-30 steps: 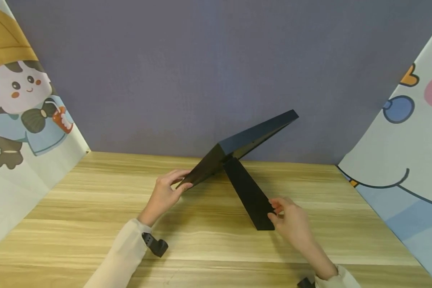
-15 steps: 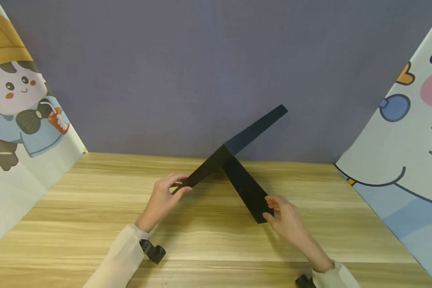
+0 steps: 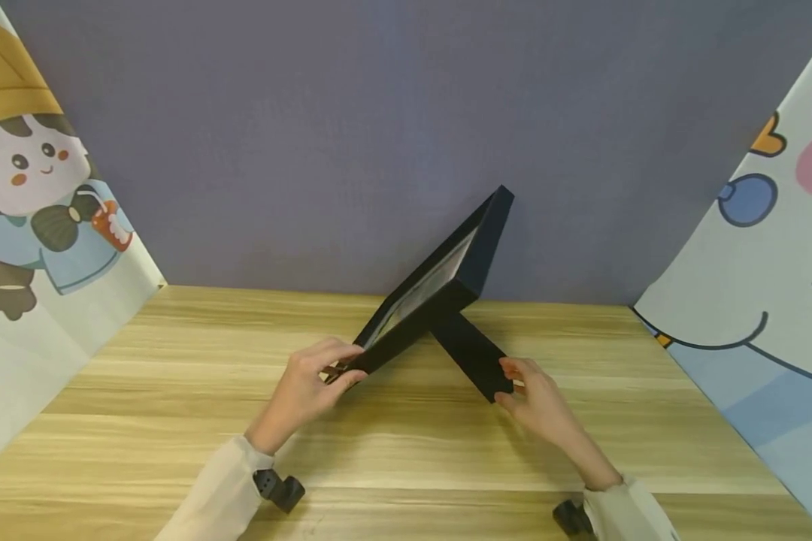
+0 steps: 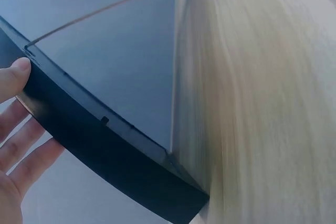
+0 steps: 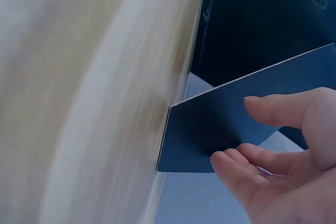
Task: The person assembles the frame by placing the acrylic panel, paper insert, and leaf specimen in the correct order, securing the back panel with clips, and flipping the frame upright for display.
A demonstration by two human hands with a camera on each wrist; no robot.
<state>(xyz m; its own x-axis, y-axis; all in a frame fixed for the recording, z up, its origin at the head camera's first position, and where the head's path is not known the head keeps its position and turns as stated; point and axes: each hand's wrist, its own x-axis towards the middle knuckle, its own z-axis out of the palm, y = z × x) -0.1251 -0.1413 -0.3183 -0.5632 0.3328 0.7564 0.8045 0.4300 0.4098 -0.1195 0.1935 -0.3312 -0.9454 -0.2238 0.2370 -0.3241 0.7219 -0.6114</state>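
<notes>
A black picture frame [image 3: 440, 300] stands tilted on the table in the head view, part of its picture showing under a shiny front. Behind it, its flat black leg [image 3: 470, 353] slants down to the right. My left hand [image 3: 311, 379] grips the frame's near left edge, thumb on one side and fingers on the other. In the left wrist view the recessed back [image 4: 115, 61] shows under a thin slanting edge. My right hand [image 3: 537, 398] is at the leg's lower end. In the right wrist view its fingertips [image 5: 220, 163] rest against the leg, and its thumb overlaps the leg.
The wooden table [image 3: 210, 338] runs back to a grey-purple wall [image 3: 311, 150]. Cartoon-printed panels [image 3: 40, 225] stand at the left and right. A small black wrist camera [image 3: 280, 492] sits on each cuff.
The picture frame has turned so that its front shows in the head view instead of its back. Its leg and my right hand have shifted slightly away from me.
</notes>
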